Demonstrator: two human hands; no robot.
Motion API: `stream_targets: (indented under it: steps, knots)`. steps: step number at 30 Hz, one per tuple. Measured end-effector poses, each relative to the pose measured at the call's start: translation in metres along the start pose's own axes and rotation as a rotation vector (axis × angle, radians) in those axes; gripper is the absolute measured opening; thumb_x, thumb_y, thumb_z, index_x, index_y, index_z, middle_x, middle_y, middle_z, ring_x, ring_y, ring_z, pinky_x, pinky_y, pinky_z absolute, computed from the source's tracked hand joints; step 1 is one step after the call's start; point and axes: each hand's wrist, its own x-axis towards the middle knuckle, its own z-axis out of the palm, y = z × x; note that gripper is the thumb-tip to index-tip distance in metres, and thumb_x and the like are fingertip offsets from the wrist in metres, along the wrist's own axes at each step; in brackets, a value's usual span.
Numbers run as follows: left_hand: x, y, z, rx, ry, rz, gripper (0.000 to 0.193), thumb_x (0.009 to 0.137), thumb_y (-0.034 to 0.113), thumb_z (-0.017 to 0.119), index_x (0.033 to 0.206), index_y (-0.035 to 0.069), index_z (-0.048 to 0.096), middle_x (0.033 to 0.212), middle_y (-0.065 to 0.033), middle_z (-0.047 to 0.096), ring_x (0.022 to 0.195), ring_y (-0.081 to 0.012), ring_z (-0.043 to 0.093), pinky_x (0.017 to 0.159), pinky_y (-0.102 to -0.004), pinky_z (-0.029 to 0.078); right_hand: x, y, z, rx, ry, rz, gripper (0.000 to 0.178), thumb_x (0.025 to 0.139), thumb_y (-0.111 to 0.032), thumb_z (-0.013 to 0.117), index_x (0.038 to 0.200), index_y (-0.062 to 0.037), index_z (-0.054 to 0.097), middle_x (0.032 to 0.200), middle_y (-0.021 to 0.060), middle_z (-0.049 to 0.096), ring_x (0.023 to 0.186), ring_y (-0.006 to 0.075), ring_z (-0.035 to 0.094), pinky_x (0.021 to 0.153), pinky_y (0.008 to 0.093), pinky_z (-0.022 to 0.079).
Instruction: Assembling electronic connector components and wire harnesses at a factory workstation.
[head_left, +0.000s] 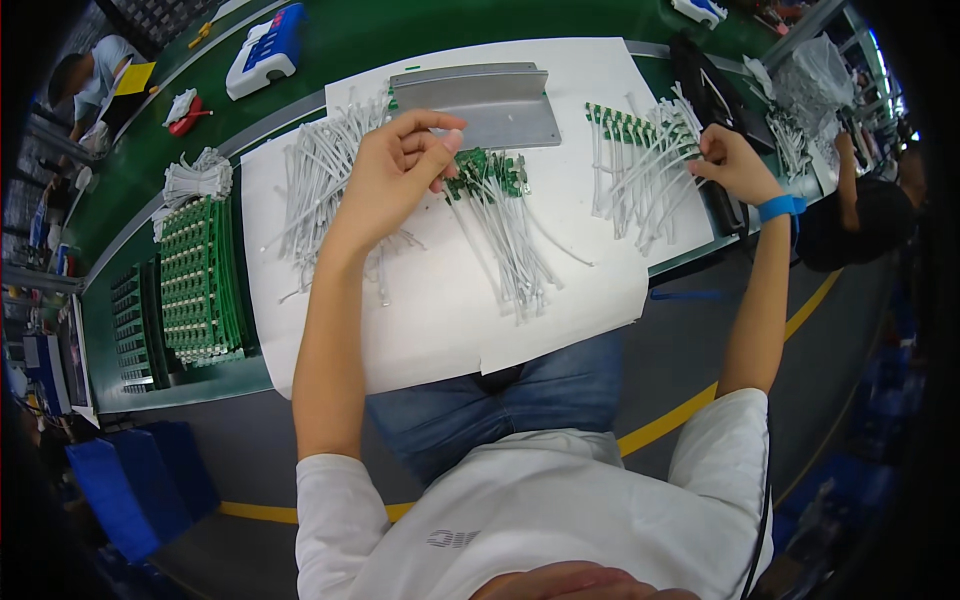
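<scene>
My left hand (398, 172) is over the left part of the white sheet, its fingers loosely curled and the index apart from the thumb. Nothing shows between them. Beside its fingertips lies a heap of small green circuit boards (488, 170) with white cables (515, 255) trailing toward me. Under and left of that wrist spreads a larger bundle of white cables (322, 180). At the right, my right hand (738, 168) has thumb and fingers pinched on a white cable at the edge of a group of cables (640, 185). A row of green boards (622, 122) tops this group.
A grey metal angle plate (500, 105) stands at the back of the white sheet (430, 335). Green board panels (200, 280) and bundled white cables (198, 178) lie left. A blue-and-white device (266, 52) sits far left. A black case (712, 95) is at the right; other people work nearby.
</scene>
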Motion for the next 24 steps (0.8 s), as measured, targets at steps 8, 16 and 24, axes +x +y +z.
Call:
stream_targets:
  steps: [8,16,24]
  knots:
    - [0.002,0.002,-0.006,-0.212,-0.122,-0.023,0.044,0.098,0.038,0.055,0.122,0.001,0.057,0.082,-0.0046,0.063,0.072,-0.0103,0.058,0.065,-0.023,0.047,-0.019,-0.045,-0.031,0.506,0.029,-0.334,0.022,0.086,-0.017,0.071,0.099,-0.0044,0.059,0.083,-0.0038,0.06,0.078,0.0033,0.055,0.072,0.0168,0.044]
    - [-0.004,0.0,-0.005,-0.601,-0.488,-0.135,0.065,0.1,0.051,0.041,0.137,-0.002,0.046,0.109,-0.014,0.065,0.089,-0.0173,0.065,0.083,-0.0307,0.053,0.026,-0.171,0.059,0.349,-0.535,-0.578,0.016,0.085,-0.014,0.074,0.091,-0.0004,0.068,0.082,0.0011,0.067,0.076,0.0052,0.06,0.067,0.0198,0.047]
    - [-0.005,0.008,-0.009,-0.161,-0.254,-0.133,0.032,0.09,0.01,0.066,0.117,-0.005,0.06,0.086,-0.0086,0.068,0.062,-0.008,0.06,0.052,-0.0211,0.048,0.086,-0.151,0.125,0.629,-0.497,-0.505,0.02,0.091,-0.021,0.068,0.098,-0.0034,0.062,0.075,-0.0006,0.064,0.06,0.0031,0.056,0.053,0.0174,0.044]
